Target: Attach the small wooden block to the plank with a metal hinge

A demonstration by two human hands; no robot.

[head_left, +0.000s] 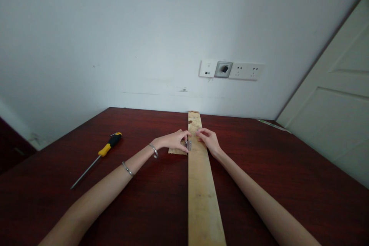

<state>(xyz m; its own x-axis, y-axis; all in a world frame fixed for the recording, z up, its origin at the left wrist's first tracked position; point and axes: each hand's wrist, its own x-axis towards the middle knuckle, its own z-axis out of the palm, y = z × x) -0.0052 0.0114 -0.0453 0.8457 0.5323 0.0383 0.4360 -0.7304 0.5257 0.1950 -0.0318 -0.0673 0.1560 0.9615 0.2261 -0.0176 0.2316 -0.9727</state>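
A long, pale wooden board (201,188) lies on the dark red table, running away from me. Against its left edge sits a small shiny metal piece (188,145), perhaps a hinge or bracket, though its details are too small to make out. My left hand (177,139) is curled round this piece, index finger above and thumb below. Over the board's right edge, my right hand (209,139) has thumb and fingertips pinched together; anything between them is too small to name. A smaller wooden piece (176,151) sticks out to the left beneath my left hand.
A yellow and black screwdriver (105,150) rests on the table (138,207) to the left, tip toward me. Behind stands a white wall (144,46) with sockets (246,71). A white panelled door (340,111) is at the right, near a thin strip (273,125).
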